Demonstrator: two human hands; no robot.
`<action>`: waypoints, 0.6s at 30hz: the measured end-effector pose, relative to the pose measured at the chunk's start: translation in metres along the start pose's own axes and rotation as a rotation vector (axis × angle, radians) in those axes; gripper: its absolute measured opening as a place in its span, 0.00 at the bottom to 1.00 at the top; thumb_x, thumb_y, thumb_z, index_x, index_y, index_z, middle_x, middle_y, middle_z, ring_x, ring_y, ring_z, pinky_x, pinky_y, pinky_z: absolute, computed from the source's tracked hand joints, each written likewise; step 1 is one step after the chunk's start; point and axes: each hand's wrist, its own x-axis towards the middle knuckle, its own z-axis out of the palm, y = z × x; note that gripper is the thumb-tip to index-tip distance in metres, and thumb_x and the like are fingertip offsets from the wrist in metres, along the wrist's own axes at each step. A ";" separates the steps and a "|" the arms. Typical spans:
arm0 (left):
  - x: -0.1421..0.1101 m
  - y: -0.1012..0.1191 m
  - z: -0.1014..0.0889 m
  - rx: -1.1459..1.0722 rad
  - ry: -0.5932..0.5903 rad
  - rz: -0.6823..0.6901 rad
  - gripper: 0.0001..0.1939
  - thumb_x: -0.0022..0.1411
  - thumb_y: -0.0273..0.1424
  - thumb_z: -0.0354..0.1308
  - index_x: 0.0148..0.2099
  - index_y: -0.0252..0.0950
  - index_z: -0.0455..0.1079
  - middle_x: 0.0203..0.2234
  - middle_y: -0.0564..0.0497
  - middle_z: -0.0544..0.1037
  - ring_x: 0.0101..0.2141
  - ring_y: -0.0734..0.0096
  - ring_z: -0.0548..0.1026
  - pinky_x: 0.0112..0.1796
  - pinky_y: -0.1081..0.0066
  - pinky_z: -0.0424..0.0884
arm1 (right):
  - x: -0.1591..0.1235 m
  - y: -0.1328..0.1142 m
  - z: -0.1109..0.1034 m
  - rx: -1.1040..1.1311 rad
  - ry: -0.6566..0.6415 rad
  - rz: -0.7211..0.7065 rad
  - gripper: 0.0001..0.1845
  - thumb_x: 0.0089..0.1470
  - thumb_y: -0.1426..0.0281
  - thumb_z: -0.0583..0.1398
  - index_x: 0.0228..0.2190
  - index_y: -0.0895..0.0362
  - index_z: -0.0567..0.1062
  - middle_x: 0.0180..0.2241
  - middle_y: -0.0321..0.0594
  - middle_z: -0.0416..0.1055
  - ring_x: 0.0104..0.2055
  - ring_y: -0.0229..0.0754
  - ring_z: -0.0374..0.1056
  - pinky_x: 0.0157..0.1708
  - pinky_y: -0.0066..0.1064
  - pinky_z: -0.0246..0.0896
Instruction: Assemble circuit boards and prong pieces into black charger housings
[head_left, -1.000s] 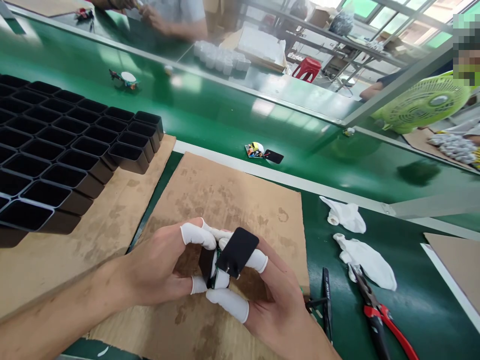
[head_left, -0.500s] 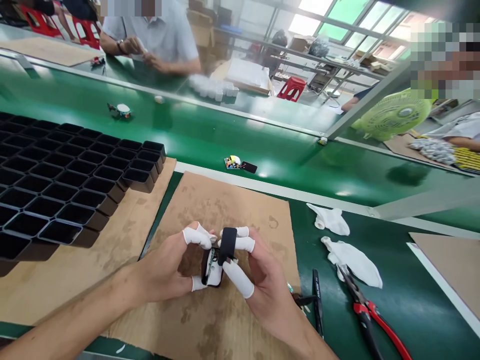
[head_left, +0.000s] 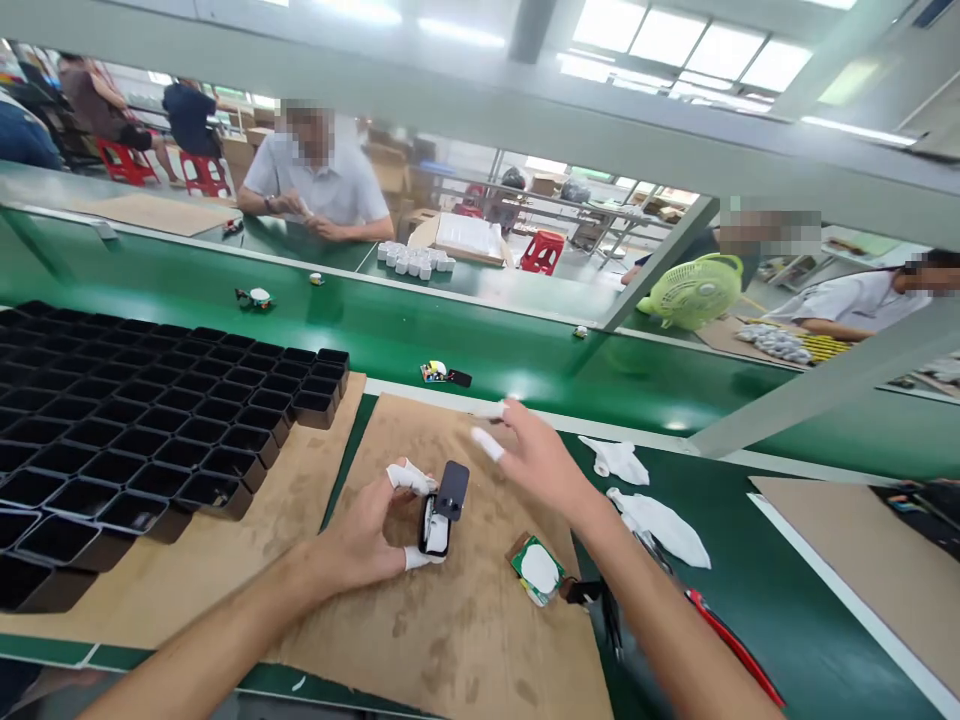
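My left hand (head_left: pixel 375 530), with white finger cots on its fingertips, grips a small black plastic case (head_left: pixel 422 540) between thumb and fingers. White material fills the case's open top. A black cover plate (head_left: pixel 453 488) sits at an angle over its far end. My right hand (head_left: pixel 536 455), also in finger cots, hovers over the far part of the cardboard, its visible fingers apart. It touches nothing that I can see. Beyond it, on the green surface, are a small circuit board (head_left: pixel 433 372) and a black plate (head_left: pixel 460 379). Another green board with a white pad (head_left: pixel 540 568) lies below my right forearm.
Rows of open black cases (head_left: pixel 202 400) cover the left side. Red-handled pliers (head_left: pixel 735 645), partly behind my right forearm, and white cloth pieces (head_left: pixel 664 525) lie on the right. Metal frame bars cross ahead. A green fan (head_left: pixel 694 290) and several co-workers are beyond.
My right hand has let go of the black cover plate and moved away, up and to the right. My left hand keeps hold of the case. The view has tilted upward, and the green board is uncovered.
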 end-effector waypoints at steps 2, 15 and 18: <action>0.001 -0.002 0.000 -0.008 0.028 0.018 0.27 0.60 0.29 0.78 0.57 0.42 0.69 0.51 0.47 0.78 0.53 0.58 0.80 0.58 0.56 0.81 | 0.047 0.007 0.002 -0.089 -0.047 0.008 0.13 0.69 0.62 0.68 0.51 0.55 0.82 0.52 0.49 0.81 0.54 0.57 0.78 0.59 0.51 0.73; 0.008 -0.005 -0.003 0.002 0.056 0.065 0.29 0.61 0.21 0.70 0.62 0.41 0.71 0.55 0.42 0.81 0.56 0.51 0.82 0.63 0.48 0.79 | 0.185 0.017 0.102 -0.325 -0.225 0.074 0.21 0.73 0.60 0.69 0.61 0.55 0.78 0.62 0.48 0.78 0.58 0.53 0.80 0.57 0.52 0.81; 0.009 -0.005 -0.004 -0.016 0.064 0.071 0.29 0.62 0.21 0.69 0.62 0.42 0.71 0.55 0.44 0.82 0.58 0.52 0.82 0.64 0.50 0.80 | 0.189 0.012 0.098 -0.340 -0.186 0.064 0.22 0.73 0.60 0.69 0.62 0.55 0.78 0.62 0.48 0.78 0.57 0.53 0.80 0.56 0.51 0.81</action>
